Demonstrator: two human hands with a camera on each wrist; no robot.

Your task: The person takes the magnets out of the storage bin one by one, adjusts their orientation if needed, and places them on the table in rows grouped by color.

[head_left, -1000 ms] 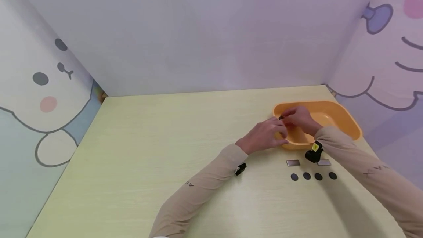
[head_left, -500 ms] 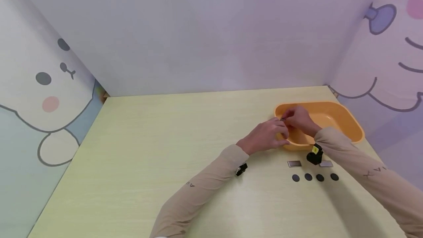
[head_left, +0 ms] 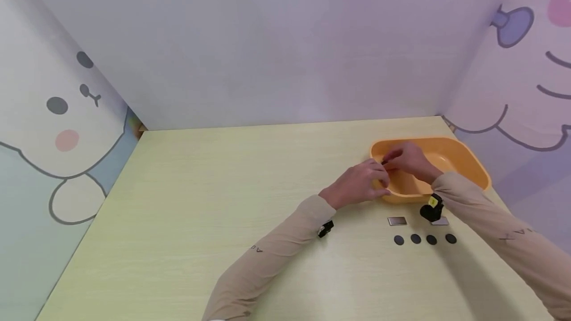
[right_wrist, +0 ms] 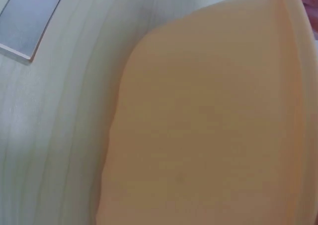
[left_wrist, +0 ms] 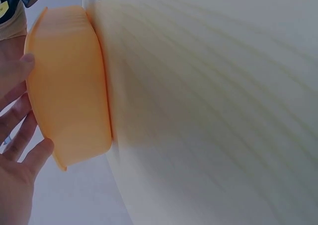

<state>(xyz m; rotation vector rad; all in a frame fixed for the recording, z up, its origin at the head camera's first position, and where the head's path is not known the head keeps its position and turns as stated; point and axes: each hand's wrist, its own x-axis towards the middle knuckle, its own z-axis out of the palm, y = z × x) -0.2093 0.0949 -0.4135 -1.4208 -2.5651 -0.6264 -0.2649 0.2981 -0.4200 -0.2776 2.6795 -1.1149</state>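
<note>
Both hands meet over the left end of an orange plastic basin [head_left: 446, 165]. My right hand [head_left: 408, 160] reaches into it, and its fingertips pinch a small dark piece [head_left: 384, 163], mostly covered by fingers. My left hand [head_left: 357, 182] is at the left rim with fingers curved close to that piece; its grip is hidden from above. In the left wrist view my left fingers [left_wrist: 22, 130] lie by the basin's rim. Several dark round discs [head_left: 416, 239] lie in a row on the table, in front of a rectangular metal plate [head_left: 397, 221] and a second, silvery plate [head_left: 440, 221].
The pale wooden table [head_left: 214, 202] spreads to the left of the basin. A grey wall [head_left: 285, 48] stands at its back edge, with cartoon-printed walls [head_left: 513, 98] at both sides. The right forearm passes over the table near the silvery plate.
The right hand and forearm have shifted slightly rightward, and the fingertips have turned the small dark piece a little. The left hand stays almost still; discs and plates keep their places.
</note>
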